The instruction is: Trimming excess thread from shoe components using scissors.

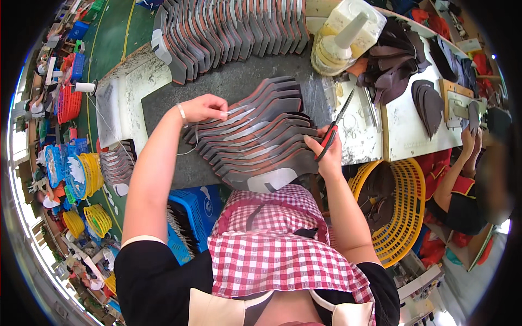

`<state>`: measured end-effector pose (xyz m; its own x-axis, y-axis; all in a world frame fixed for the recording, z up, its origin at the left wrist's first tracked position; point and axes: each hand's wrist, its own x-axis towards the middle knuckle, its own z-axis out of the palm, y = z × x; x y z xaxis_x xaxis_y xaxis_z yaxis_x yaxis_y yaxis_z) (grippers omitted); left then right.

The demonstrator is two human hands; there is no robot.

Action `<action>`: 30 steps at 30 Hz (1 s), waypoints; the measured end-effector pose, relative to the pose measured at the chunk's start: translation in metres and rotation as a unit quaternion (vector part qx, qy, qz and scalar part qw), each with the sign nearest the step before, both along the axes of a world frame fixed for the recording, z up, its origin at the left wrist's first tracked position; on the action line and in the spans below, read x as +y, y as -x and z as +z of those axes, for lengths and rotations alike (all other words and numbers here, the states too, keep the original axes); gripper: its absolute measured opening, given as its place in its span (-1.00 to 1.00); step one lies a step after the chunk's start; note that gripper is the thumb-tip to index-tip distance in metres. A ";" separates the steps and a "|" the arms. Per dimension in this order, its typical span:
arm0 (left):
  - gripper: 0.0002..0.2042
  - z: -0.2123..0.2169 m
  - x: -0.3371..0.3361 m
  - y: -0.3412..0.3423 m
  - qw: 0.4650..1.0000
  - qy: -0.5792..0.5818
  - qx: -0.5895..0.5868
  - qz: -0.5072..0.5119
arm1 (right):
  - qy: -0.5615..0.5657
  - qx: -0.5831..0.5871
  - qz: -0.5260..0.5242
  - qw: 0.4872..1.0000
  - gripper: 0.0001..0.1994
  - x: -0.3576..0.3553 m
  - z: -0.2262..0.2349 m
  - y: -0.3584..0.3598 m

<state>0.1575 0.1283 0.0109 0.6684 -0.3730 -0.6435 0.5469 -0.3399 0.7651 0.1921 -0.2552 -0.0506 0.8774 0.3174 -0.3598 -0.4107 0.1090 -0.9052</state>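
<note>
Two hands: left (204, 108) pinches thread (187, 146); right (326, 146) grips one pair of scissors (337, 122).

We find little free room on the dark mat (163, 108): a fanned stack of grey shoe pieces (255, 130) fills its centre, a second row (228, 27) closes the far edge, and a glue bottle (348, 38) (nozzle upright) blocks the right. Bare mat remains at left.

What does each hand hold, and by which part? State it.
The right hand holds red-handled scissors by the handle loops, blades pointing away. The left hand pinches a thin white thread at its upper end, over the fanned grey pieces.
</note>
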 end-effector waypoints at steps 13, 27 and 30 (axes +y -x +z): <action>-0.85 0.006 -0.027 0.019 0.933 -0.031 -0.135 0.332 | 0.227 -0.158 0.127 0.953 -0.69 0.049 0.029 -0.039; -0.85 -0.011 -0.049 0.030 0.959 -0.056 -0.164 0.223 | 0.114 -0.065 0.351 0.927 -0.72 0.163 0.050 -0.069; -0.84 -0.014 -0.033 0.036 0.949 -0.070 -0.117 0.284 | 0.202 -0.145 0.288 0.925 -0.78 0.152 0.030 -0.086</action>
<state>0.1211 0.0958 -0.0028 0.8666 0.1687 -0.4697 0.4934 -0.1476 0.8572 0.2784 -0.1029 -0.0204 0.6823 0.6536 -0.3274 -0.0295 -0.4229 -0.9057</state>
